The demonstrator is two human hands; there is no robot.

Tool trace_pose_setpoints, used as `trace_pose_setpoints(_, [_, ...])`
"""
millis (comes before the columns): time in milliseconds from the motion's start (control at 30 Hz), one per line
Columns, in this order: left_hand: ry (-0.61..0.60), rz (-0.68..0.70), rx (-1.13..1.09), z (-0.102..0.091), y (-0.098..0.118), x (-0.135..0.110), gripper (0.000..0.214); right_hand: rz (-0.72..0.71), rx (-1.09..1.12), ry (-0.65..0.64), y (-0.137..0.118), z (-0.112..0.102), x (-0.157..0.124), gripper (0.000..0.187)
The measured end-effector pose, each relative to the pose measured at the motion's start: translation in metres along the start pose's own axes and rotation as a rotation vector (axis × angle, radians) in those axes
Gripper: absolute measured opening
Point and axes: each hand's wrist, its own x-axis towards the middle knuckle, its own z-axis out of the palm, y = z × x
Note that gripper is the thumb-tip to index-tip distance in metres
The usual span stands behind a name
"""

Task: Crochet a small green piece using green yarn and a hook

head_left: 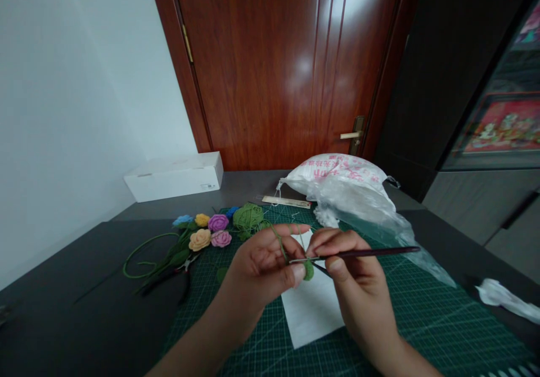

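My left hand [270, 261] pinches a small green crochet piece [309, 271] between thumb and fingers. Green yarn [279, 241] runs over its raised index finger. Closed around the dark handle of a crochet hook [379, 251] is my right hand [358, 275], and the hook's metal tip lies at the crochet piece. Both hands nearly meet above a white sheet of paper [314, 318]. A thin dark length sticks out below the hook; what it belongs to I cannot tell. Beyond my left hand sits a ball of green yarn [248, 217].
Crochet flowers [200, 239] on green stems and pliers [185, 270] lie at left on and beside the green cutting mat [261, 315]. Behind are a white box [177, 175], a ruler [287, 201] and a plastic bag [341, 180]. A crumpled white wrapper [506, 299] lies at right.
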Motion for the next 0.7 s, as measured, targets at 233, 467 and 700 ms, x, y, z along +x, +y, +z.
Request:
trace_pose_setpoints(233, [0.067, -0.019, 0.106, 0.007, 0.006, -0.005, 0.010, 0.098, 0.039, 0.058, 0.007, -0.005, -0.003, 0.011])
trace_pose_setpoints(467, [0.106, -0.015, 0.186, 0.007, 0.009, -0.006, 0.009, 0.217, 0.217, -0.003, 0.010, -0.009, 0.001, 0.017])
trace_pose_setpoints(700, [0.096, 0.038, 0.200, 0.004, 0.005, -0.006, 0.010, -0.010, 0.071, -0.145, 0.002, -0.019, 0.008, 0.010])
